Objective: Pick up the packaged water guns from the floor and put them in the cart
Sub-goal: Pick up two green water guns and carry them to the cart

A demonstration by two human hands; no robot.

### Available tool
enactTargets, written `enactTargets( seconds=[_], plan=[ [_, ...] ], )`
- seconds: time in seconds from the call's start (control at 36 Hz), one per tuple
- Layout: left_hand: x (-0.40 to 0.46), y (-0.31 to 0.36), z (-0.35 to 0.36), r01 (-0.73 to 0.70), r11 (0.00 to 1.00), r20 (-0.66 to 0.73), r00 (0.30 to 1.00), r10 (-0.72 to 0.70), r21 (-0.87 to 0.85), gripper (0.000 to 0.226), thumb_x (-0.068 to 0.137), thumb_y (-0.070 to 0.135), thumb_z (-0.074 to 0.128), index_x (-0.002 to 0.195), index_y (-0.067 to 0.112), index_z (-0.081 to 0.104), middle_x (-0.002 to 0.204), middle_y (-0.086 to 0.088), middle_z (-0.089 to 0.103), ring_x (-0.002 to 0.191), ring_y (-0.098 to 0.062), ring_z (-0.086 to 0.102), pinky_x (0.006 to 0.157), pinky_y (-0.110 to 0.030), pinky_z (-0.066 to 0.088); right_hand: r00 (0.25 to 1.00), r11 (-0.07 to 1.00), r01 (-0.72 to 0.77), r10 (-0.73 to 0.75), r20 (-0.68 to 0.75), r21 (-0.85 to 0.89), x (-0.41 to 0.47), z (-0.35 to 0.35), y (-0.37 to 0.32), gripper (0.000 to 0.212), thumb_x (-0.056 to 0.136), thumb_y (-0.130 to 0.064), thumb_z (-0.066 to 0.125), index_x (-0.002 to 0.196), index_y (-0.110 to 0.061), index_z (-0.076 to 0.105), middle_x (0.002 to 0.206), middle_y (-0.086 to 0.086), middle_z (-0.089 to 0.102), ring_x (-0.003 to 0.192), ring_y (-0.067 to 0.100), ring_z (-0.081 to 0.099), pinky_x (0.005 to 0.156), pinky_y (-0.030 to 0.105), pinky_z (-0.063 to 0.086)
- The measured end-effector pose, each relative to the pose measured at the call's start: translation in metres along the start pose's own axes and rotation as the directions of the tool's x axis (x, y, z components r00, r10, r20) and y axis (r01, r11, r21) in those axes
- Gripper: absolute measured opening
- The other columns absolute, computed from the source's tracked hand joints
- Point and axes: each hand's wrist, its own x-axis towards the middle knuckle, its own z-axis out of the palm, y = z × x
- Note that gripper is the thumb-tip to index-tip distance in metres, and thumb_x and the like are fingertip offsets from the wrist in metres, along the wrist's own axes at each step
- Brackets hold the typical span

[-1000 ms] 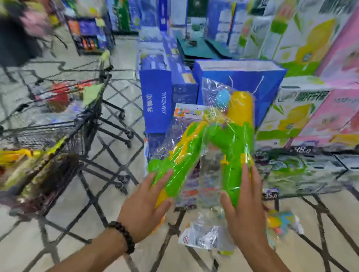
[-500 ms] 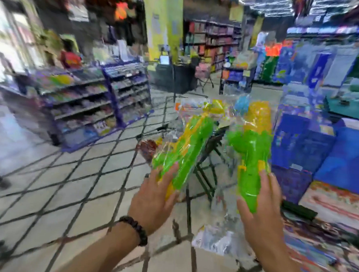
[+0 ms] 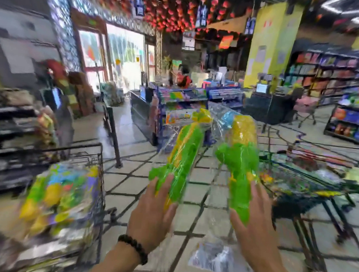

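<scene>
Green-yellow plastic water guns (image 3: 238,166) in crinkled film, both hands' grip

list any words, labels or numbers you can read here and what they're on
None can be read.
Header card on the left water gun pack: colourful print, blurred.
Label with barcode on the loose plastic bag end: too blurred.
Hanging banners and shelf signs: blurred.

Pale tiled floor (image 3: 129,187) with dark grid lines, wire cart (image 3: 310,186) standing right, another cart (image 3: 84,172) left, display shelves (image 3: 185,102) beyond
</scene>
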Motion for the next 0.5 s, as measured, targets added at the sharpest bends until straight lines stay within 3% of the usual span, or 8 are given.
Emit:
enactTargets(
  seconds=[0.08,0.19,0.33,0.39,0.5],
  plan=[
    [-0.006,-0.065,-0.038,0.064,0.997,-0.031,0.998,-0.063,0.041,0.075,0.099,0.052,0.048,0.157,0.050,0.001,0.162,-0.009,0.024,0.140,-0.032,0.040,0.108,-0.048,0.044,0.998,0.999,0.020,-0.022,0.064,0.025,0.001,0.061,-0.050,0.094,0.095,-0.034,0.066,0.161,-0.041,0.000,0.166,-0.023,-0.012,0.154,0.003,-0.001,0.116,0.037,0.019],
    [-0.022,-0.143,-0.087,0.153,0.983,-0.057,0.987,-0.148,0.104,0.072,0.100,0.053,0.045,0.157,0.051,0.000,0.161,-0.011,0.028,0.141,-0.033,0.038,0.106,-0.044,0.042,0.992,0.998,0.043,-0.049,0.118,0.050,-0.001,0.135,-0.114,0.095,0.094,-0.028,0.070,0.163,-0.033,0.004,0.169,-0.013,-0.001,0.155,0.009,0.005,0.113,0.030,0.017],
    [-0.043,-0.224,-0.141,0.284,0.945,-0.112,0.957,-0.268,0.162,0.069,0.099,0.059,0.038,0.155,0.052,0.000,0.164,-0.007,0.024,0.146,-0.031,0.033,0.109,-0.046,0.039,0.967,0.989,0.093,-0.116,0.225,0.112,-0.004,0.214,-0.178,0.094,0.094,-0.030,0.068,0.163,-0.031,0.004,0.169,-0.013,-0.001,0.154,0.007,0.003,0.114,0.032,0.015],
    [-0.051,-0.255,-0.156,0.326,0.931,-0.131,0.943,-0.307,0.162,0.068,0.098,0.060,0.037,0.157,0.050,0.003,0.163,-0.007,0.024,0.147,-0.031,0.031,0.113,-0.045,0.035,0.956,0.985,0.110,-0.142,0.258,0.136,-0.005,0.242,-0.199,0.092,0.095,-0.031,0.067,0.163,-0.032,0.005,0.169,-0.013,0.000,0.154,0.007,0.004,0.114,0.032,0.016],
    [-0.065,-0.302,-0.178,0.432,0.890,-0.177,0.897,-0.406,0.148,0.070,0.099,0.059,0.041,0.156,0.053,0.000,0.162,-0.006,0.023,0.150,-0.031,0.026,0.110,-0.049,0.042,0.930,0.969,0.139,-0.198,0.311,0.202,-0.004,0.293,-0.229,0.091,0.096,-0.035,0.065,0.161,-0.040,0.002,0.167,-0.020,-0.004,0.152,0.000,0.001,0.114,0.035,0.019]
  ],
)
